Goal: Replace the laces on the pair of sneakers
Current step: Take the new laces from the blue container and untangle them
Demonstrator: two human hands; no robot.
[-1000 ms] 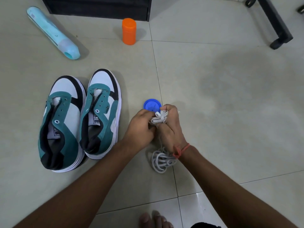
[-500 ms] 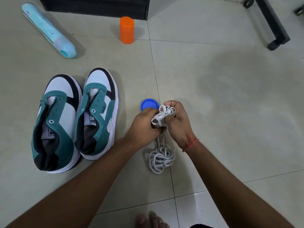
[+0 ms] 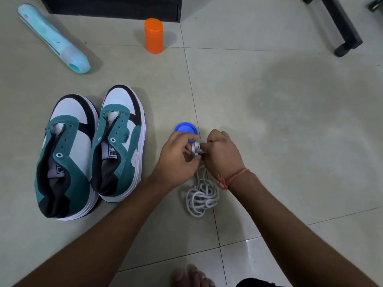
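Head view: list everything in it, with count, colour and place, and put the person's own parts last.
sneakers: two, teal, white and black, side by side on the floor at left, eyelets empty.
white laces: one tangled bundle, on the floor below the hands, upper end held up.
blue lid: one, on the floor just beyond the hands.
orange container: one, upright, top centre.
light blue tube: one, lying at top left.
black furniture: top edge.
black wheeled leg: top right.
left hand: pinches the laces.
right hand: pinches the laces; red thread on its wrist.
toes: bottom edge.
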